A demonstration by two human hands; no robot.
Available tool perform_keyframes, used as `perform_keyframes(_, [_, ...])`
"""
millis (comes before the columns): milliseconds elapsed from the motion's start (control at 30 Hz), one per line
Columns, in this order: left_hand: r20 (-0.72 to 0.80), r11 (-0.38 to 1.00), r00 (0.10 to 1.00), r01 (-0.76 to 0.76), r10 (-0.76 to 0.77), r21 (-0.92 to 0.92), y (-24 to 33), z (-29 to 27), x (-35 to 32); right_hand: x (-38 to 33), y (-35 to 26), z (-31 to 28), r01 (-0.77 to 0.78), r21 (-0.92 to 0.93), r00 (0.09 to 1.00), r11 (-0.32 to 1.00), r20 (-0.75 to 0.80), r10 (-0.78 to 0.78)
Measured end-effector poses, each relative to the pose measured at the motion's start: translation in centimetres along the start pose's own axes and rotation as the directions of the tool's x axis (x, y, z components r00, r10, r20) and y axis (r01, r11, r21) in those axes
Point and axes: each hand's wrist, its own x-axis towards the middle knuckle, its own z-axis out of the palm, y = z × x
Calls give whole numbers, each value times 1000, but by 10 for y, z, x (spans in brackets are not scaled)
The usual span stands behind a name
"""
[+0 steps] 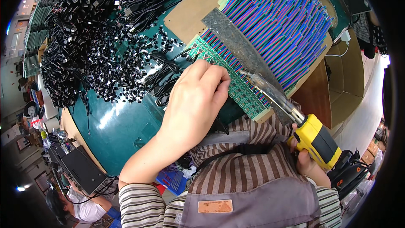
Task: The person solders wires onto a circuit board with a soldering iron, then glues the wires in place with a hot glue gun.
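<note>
My right hand (308, 162) grips the yellow and black body of a soldering gun (314, 137). Its long metal barrel points up and left, the tip over a row of small green circuit boards (242, 95). Above the near end of that row my left hand (196, 95) is closed in a pinch; whatever lies between its fingertips is hidden. Thin red and black leads run at the far-left end of the boards. A flat grey metal bar (242, 42) lies across the many blue, red, green and black wires (276, 25) joined to the boards.
A brown backing board (190, 14) supports the wires. To the left, a large heap of black connector cables (97, 59) covers the green mat (122, 120). A black box device (82, 169) stands lower left, near another person (86, 207). An open cardboard box (346, 80) is at right.
</note>
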Motion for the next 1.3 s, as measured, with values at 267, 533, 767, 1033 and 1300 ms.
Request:
perform_keyframes(267, [143,999,990,24,-17,-43,0,-11,11,-11,13,-5,47,-31,999,998,13,-47])
perform_keyframes(533, [46,996,999,10,-5,-92,-5,-3,4,-20,20,-3,31,97,999,995,-14,-30])
perform_keyframes(767, [67,994,996,68,-62,-83,-1,-6,7,-11,13,0,13,-10,1000,1000,6,-13])
perform_keyframes(1033, [150,984,979,152,-138,-90,3,-13,15,-12,15,-4,56,-76,997,996,65,-51])
perform_keyframes(1300, [155,993,982,113,-107,-27,6,-14,20,-4,7,-1,0,-110,998,994,64,7])
